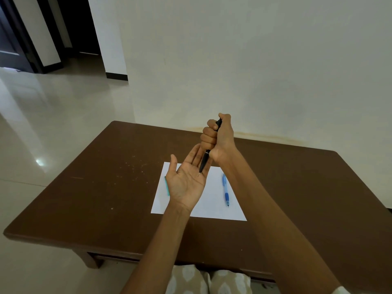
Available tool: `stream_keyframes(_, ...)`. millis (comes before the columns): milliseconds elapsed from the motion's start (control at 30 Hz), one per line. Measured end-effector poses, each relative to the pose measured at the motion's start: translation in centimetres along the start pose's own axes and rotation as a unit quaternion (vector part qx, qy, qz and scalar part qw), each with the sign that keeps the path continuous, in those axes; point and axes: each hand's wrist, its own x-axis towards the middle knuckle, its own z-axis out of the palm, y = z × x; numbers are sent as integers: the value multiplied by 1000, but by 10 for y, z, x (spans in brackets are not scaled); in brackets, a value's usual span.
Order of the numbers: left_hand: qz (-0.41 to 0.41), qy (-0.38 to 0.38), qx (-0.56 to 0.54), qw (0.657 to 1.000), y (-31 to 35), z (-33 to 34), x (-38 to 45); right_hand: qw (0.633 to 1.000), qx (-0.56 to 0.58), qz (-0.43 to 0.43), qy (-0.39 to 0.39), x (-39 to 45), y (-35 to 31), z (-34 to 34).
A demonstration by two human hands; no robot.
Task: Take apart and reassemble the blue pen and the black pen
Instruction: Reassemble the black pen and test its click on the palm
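My right hand (219, 137) is a fist around the black pen (204, 161), held above the table with its thumb on the top end. The pen points down and its tip touches the palm of my left hand (185, 180), which is flat, palm up, fingers apart and holding nothing. The blue pen (226, 190) lies whole on the right part of a white sheet of paper (214, 205), tip toward me.
The paper lies on a brown wooden table (106, 198) set against a white wall. A thin teal stick (167, 186) lies at the sheet's left edge, partly behind my left hand. Shiny tiled floor and dark doorways are to the left.
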Motion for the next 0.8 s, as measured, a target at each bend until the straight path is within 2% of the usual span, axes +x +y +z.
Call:
stream_keyframes(400, -6, 0, 8, 1000, 8, 0, -5, 995, 74, 50, -52, 1, 4, -5)
stream_keyframes(500, 9, 6, 43, 999, 12, -2, -4, 997, 38, 27, -62, -1, 6, -11)
stream_keyframes(667, 27, 5, 106, 994, 22, -4, -4, 988, -143, -59, -29, 1, 11, -23)
stream_keyframes(800, 36, -7, 152, 988, 29, -3, -6, 988, -145, -58, -18, 2, 12, -29)
